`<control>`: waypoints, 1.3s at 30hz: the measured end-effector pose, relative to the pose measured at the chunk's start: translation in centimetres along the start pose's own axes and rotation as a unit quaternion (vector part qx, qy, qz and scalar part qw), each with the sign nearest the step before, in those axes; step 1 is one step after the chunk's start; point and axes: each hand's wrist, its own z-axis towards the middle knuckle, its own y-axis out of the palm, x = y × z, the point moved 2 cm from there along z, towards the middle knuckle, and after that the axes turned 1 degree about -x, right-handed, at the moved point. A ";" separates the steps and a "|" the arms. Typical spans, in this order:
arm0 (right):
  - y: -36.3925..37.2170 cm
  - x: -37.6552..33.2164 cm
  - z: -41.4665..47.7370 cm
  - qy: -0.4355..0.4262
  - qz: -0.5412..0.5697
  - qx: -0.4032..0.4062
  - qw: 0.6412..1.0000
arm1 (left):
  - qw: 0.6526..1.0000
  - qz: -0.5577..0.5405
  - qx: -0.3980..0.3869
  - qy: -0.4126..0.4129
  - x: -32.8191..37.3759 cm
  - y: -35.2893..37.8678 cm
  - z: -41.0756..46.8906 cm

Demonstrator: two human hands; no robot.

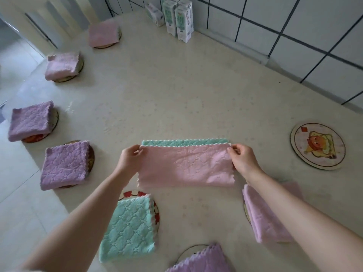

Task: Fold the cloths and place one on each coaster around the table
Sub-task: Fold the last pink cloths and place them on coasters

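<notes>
A pink cloth with a mint-green underside (185,165) lies at the table's middle, its near half folded over so a green strip shows along the far edge. My left hand (130,157) pinches its left corner and my right hand (243,157) pinches its right corner. One round coaster with a cartoon picture (317,146) sits bare at the right. Folded cloths rest on coasters: a pink one (103,34) and a pink one (62,65) at the far left, a purple one (30,121), a purple one (64,165), a green one (128,227), a purple one (202,260), and a pink one (265,216) partly under my right forearm.
Three white cartons (176,16) stand at the back by the tiled wall (294,36). The cream table (176,95) curves along its left edge, with floor tiles beyond it.
</notes>
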 end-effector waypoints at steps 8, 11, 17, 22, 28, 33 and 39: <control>0.5 -0.2 0.8 -0.046 -0.077 0.032 0.995 | 0.998 0.052 -0.004 0.021 -0.2 0.3 2.0; 0.7 -0.7 1.1 -0.078 -0.114 0.014 0.990 | 0.997 0.077 0.019 0.017 -0.5 0.3 2.6; 0.9 -0.7 2.0 -0.037 -0.162 0.012 0.986 | 0.991 0.119 0.055 0.022 0.0 1.0 2.9; 1.1 -0.8 2.0 -0.032 -0.191 0.024 0.981 | 0.986 0.146 0.071 0.025 0.1 1.3 3.1; 1.3 -1.2 2.1 -0.034 -0.203 0.032 0.978 | 0.985 0.160 0.058 0.022 0.6 1.3 3.6; 1.4 -1.5 2.1 -0.030 -0.214 0.033 0.976 | 0.985 0.163 0.060 0.010 0.8 1.5 3.7; 0.7 -1.6 1.8 0.029 -0.151 0.041 0.987 | 0.976 0.158 0.149 -0.037 1.8 1.0 2.7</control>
